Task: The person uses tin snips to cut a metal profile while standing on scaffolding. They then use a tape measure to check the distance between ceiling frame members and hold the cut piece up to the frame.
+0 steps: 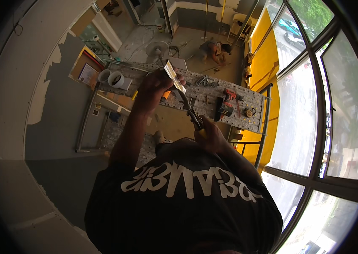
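My left hand [157,84] is curled tight on a thin, shiny metal strip [175,79], held up above the scaffold's dotted, grey platform [253,99]. My right hand [213,137] is wrapped around the yellow grip of a long, dark metal tool [192,113], whose slim end meets the strip's near end; a chunky red-and-black drill [229,99] lies on the platform.

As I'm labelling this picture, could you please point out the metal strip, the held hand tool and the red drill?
Metal strip [174,77]: head view, middle of its shiny face.
Held hand tool [193,115]: head view, its dark metal part.
Red drill [230,96]: head view, its red body.
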A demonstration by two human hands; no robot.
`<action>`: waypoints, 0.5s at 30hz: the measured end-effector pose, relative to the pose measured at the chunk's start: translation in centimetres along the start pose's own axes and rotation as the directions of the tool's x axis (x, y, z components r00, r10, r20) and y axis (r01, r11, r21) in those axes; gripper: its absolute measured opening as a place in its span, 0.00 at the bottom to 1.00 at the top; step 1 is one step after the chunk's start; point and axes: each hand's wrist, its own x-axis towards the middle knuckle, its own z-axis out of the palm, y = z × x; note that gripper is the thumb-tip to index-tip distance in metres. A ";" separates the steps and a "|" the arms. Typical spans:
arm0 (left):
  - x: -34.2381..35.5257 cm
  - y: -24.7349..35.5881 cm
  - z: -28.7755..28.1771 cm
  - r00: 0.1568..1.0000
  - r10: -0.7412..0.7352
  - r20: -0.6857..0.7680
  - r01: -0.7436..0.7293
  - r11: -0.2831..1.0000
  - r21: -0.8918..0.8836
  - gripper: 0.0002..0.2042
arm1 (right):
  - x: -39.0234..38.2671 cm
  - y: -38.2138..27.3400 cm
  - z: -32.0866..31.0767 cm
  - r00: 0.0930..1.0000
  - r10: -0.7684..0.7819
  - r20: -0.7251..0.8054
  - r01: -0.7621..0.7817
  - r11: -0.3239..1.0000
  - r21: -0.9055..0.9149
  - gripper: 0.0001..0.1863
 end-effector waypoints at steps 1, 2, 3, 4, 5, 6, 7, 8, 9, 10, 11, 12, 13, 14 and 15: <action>0.0 -0.1 -0.2 1.000 0.002 -0.001 -0.002 1.000 0.000 0.17 | 0.1 0.2 0.1 1.000 -0.001 0.001 0.001 1.000 -0.001 0.22; 0.1 -0.4 -0.5 1.000 0.004 0.009 -0.005 0.999 0.041 0.19 | 0.2 0.5 0.1 1.000 -0.015 -0.013 0.014 1.000 -0.017 0.22; 0.1 -0.6 -0.8 1.000 0.007 0.020 -0.008 0.997 0.081 0.22 | 0.3 0.7 0.2 0.999 -0.028 -0.028 0.027 0.999 -0.034 0.22; 0.1 -1.0 -1.1 1.000 0.008 0.020 -0.010 0.997 0.083 0.22 | 0.4 0.9 0.3 0.999 -0.031 -0.028 0.030 0.999 -0.034 0.22; 0.1 -1.4 -1.3 1.000 0.011 0.016 -0.012 0.997 0.074 0.22 | 0.6 1.1 0.3 0.999 -0.034 -0.033 0.032 0.998 -0.051 0.22; 0.1 -1.6 -1.6 1.000 0.014 0.012 -0.014 0.998 0.065 0.22 | 0.7 1.3 0.4 0.999 -0.037 -0.038 0.034 0.997 -0.068 0.22; 0.2 -1.8 -1.7 1.000 0.013 0.013 -0.014 0.998 0.064 0.22 | 0.8 1.4 0.4 0.999 -0.036 -0.039 0.034 0.997 -0.069 0.22; 0.2 -1.9 -1.8 1.000 -0.001 0.001 0.001 0.999 0.052 0.22 | 0.9 1.4 0.4 1.000 -0.006 -0.022 0.005 0.999 -0.048 0.22; 0.3 -2.0 -1.9 1.000 -0.015 -0.010 0.016 0.999 0.039 0.22 | 1.0 1.5 0.4 1.000 0.024 -0.005 -0.024 0.999 -0.028 0.22; 0.3 -2.2 -2.0 1.000 -0.015 -0.011 0.015 0.999 0.039 0.22 | 1.1 1.7 0.4 1.000 0.024 -0.004 -0.024 0.999 -0.028 0.22; 0.3 -2.4 -2.1 0.999 -0.031 -0.024 0.032 0.999 0.034 0.22 | 1.2 2.0 0.5 0.999 0.037 0.003 -0.037 0.999 -0.032 0.21; 0.3 -2.5 -2.2 0.998 -0.047 -0.036 0.048 0.998 0.029 0.22 | 1.3 2.3 0.6 0.999 0.049 0.010 -0.049 0.998 -0.035 0.20; 0.3 -2.5 -2.1 0.998 -0.047 -0.037 0.048 0.998 0.028 0.22 | 1.3 2.9 0.8 0.999 0.051 0.010 -0.050 0.998 -0.036 0.20; 0.3 -2.6 -2.0 0.998 -0.033 -0.044 0.033 0.999 0.007 0.20 | 1.4 3.5 1.1 1.000 -0.012 0.006 0.012 1.000 -0.011 0.18; 0.3 -2.6 -1.8 0.999 -0.019 -0.051 0.018 1.000 -0.014 0.19 | 1.4 4.0 1.2 0.997 -0.075 0.001 0.075 0.997 0.013 0.17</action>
